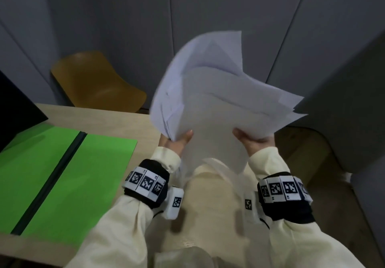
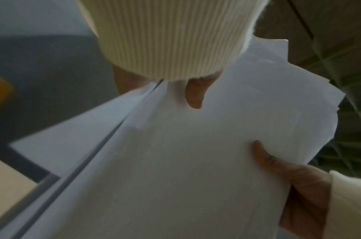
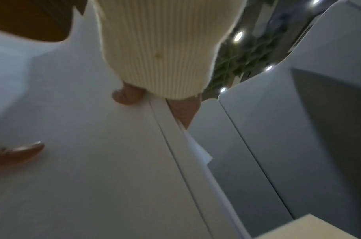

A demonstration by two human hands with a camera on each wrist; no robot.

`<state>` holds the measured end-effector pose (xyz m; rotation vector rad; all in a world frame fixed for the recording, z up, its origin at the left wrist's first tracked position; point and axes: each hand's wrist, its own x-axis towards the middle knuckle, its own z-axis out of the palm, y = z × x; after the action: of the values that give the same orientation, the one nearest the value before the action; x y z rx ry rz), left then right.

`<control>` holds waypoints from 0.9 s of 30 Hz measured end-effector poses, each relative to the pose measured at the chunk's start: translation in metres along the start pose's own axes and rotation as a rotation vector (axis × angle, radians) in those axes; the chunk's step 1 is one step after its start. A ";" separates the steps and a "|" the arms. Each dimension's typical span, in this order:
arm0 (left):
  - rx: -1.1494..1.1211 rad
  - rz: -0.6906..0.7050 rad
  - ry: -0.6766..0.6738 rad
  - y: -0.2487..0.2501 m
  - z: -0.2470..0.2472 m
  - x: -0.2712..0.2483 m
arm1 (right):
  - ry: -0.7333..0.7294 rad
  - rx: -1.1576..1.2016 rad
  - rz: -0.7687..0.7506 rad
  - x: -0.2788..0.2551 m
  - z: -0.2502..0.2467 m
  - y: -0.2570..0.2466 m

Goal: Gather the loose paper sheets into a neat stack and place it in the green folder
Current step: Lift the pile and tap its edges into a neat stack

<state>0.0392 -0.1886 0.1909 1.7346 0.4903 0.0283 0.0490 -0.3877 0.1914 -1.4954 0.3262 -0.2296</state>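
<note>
my left hand (image 1: 177,142) and right hand (image 1: 252,142) pinch the paper sheets (image 1: 218,93), edges fanned. i'd tap them square before the green folder (image 1: 68,176).

so there's a mustard-yellow chair (image 1: 98,80) pushed up behind the light wood table (image 1: 116,120), with its seat shell just past the far edge. grey wall panels (image 1: 208,18) run across the whole back, with thin seams between them. a dark flat panel (image 1: 14,109) cuts into the left edge over the table, can't tell what it is. on the right a big grey rounded thing (image 1: 354,101) looms close. the right wrist view catches little round ceiling lights (image 3: 238,35) overhead
</note>
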 end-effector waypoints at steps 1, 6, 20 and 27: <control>-0.016 -0.012 0.039 0.002 -0.001 0.000 | -0.022 -0.009 -0.043 -0.001 -0.001 -0.005; 0.467 -0.100 -0.190 -0.009 -0.016 0.012 | -0.173 -0.166 0.057 0.003 -0.021 0.015; 0.350 0.011 -0.278 -0.003 -0.041 0.039 | -0.163 -0.113 -0.025 0.003 -0.027 0.007; 0.316 -0.027 -0.204 -0.020 -0.015 0.030 | 0.000 0.025 0.057 -0.006 -0.008 0.015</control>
<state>0.0558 -0.1619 0.1683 2.0128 0.3822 -0.2555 0.0398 -0.3923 0.1763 -1.4593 0.3642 -0.1879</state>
